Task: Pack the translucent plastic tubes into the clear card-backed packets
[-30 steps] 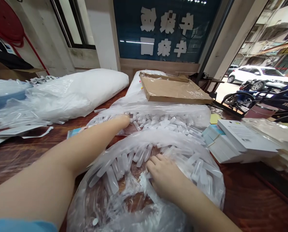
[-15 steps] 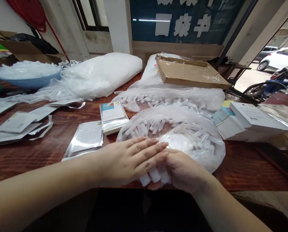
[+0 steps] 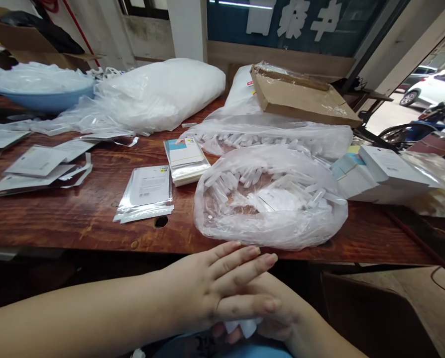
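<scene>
Over the space in front of the table edge, my left hand [image 3: 222, 281] lies across my right hand [image 3: 282, 313], its fingers stretched out and slightly apart. A bunch of small translucent white plastic pieces [image 3: 247, 327] is pressed between the two palms, their ends poking out below. My right hand cups the pieces from underneath, and most of its fingers are hidden. Just beyond the hands, an open clear plastic bag [image 3: 271, 231] on the table holds many similar pieces. A white packet lies inside that bag too.
Left of the bag lie flat printed packets [image 3: 148, 186] and a stack of cards [image 3: 187, 161]. More packets [image 3: 36, 161] are farther left. Card stacks [image 3: 394, 171] stand at right. Behind are a large white bag [image 3: 163, 94], a blue basin [image 3: 47, 99] and a cardboard tray [image 3: 300, 102].
Both hands have moved down, off the plastic bag and past the table's front edge, with the plastic pieces between them. The view has tilted downward.
</scene>
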Tool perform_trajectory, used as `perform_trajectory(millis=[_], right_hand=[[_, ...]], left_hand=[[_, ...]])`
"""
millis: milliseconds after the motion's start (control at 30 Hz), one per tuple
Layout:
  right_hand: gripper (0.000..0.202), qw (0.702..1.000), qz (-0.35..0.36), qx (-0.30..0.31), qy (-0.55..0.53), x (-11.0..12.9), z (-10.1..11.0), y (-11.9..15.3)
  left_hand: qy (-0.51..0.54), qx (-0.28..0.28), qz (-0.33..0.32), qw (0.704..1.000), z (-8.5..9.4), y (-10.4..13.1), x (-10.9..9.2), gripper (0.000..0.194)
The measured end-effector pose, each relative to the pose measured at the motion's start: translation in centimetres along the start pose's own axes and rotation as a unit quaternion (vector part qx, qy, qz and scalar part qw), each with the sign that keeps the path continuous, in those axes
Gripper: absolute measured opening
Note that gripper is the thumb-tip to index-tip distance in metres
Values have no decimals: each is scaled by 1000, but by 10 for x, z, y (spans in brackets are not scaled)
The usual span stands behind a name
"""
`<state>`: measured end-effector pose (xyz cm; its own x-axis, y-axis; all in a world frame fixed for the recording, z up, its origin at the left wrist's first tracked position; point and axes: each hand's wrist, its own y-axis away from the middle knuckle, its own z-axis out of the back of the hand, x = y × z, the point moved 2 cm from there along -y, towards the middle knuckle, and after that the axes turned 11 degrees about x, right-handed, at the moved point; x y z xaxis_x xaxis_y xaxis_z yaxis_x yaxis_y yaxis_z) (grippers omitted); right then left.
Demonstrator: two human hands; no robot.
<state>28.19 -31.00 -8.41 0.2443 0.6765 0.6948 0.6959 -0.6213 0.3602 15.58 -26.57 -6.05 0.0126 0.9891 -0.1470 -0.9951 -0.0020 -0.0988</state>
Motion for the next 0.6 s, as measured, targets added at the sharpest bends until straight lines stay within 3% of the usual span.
perform_trajectory(millis=[167, 267, 367, 433, 500, 600], right_hand=[[40, 993, -50, -43, -97, -23, 8, -14], [29, 988, -60, -13, -144, -29, 12, -18], [43, 981, -33, 44, -186, -28, 16, -18], [52, 978, -12, 73, -193, -28, 18, -17], [48, 979, -8, 98, -180, -31, 17, -15], [36, 983, -43, 122, -132, -38, 13, -12]], left_hand=[[32, 31, 33, 998, -7, 1, -4, 49], [61, 36, 103, 992, -1, 16, 4, 52], [89, 19, 245, 965, 16, 53, 35, 60], [104, -14, 344, 933, 26, 84, 65, 50], [102, -71, 436, 892, 31, 113, 94, 39], [126, -76, 487, 861, 23, 136, 123, 35]])
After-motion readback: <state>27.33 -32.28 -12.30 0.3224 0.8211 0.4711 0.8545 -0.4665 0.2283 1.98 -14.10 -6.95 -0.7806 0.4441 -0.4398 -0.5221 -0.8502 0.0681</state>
